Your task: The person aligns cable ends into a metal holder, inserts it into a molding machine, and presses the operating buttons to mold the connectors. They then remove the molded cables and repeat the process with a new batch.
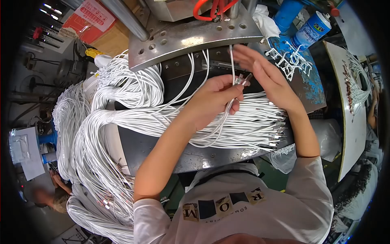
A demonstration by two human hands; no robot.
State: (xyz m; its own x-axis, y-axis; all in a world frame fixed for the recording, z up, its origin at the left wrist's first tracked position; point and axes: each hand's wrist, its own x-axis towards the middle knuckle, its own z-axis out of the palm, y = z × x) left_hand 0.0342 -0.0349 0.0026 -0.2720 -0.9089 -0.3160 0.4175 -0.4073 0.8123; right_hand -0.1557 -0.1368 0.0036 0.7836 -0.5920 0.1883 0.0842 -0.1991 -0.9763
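My left hand (215, 99) is closed around a few white cables, with shiny metal connector ends (243, 79) at its fingertips. One cable runs up from these fingers to the machine's steel plate (191, 42). Beside it, my right hand (270, 79) is open, fingers stretched toward the plate's underside; its fingertips are partly in shadow. Under both hands lies a thick bundle of white cables (227, 126), its metal-tipped ends (278, 130) pointing right. Two other white cables pass from the bundle up under the plate.
More cable coils (130, 83) hang at the left. Red-handled pliers (215, 10) rest on the machine. A blue spray can (310, 30) and white plastic pieces (290, 61) sit at the right. A cardboard box (95, 24) stands behind. Another person (50, 197) is at far left.
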